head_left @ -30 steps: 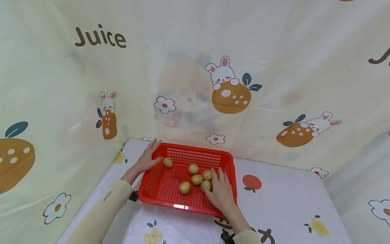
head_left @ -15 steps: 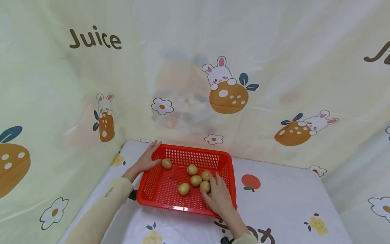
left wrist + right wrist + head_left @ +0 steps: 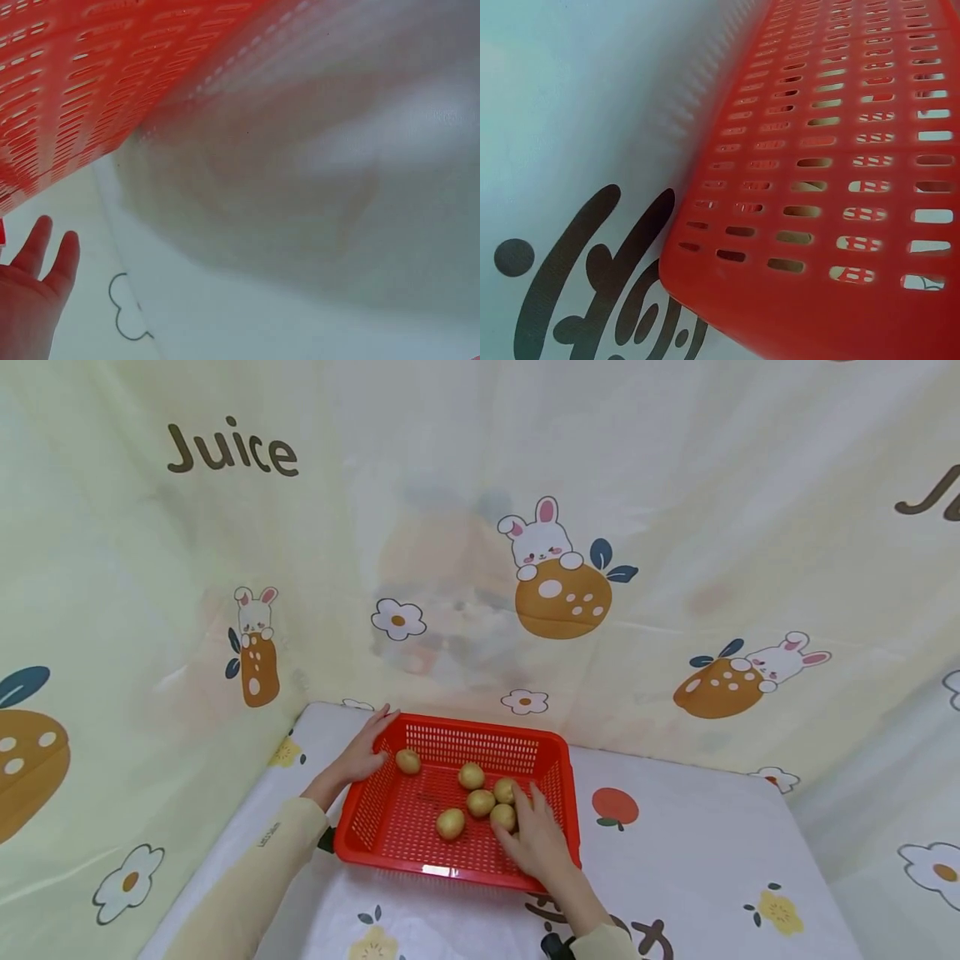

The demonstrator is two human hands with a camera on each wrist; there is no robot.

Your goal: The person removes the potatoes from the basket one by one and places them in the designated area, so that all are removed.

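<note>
Red slotted basket is sitting on the cloth-covered tabletop, back side running near the printed backdrop. Potatoes are lying inside it: one is sitting by itself at the back left, another is lying toward the near side, four are bunching right of the middle. A bit more potato is peeking out under the right fingers, mostly covered, so I'm not counting it.

Hands: the left hand is resting at the basket's back left corner, released, fingers spreading out straight, thumb lying at the rim; down at wrist level, two fingers are sticking up just outside the slotted wall. The right hand is hanging over the basket's right end, fingers bending slightly among the clustered potatoes, thumb lying beside the nearest one. Its own back is blocking the palm, so I'm not able to tell if it's grasping any. Both arms are wearing pale sleeves. Red fruit print is showing on the cloth, right of the basket.
</note>
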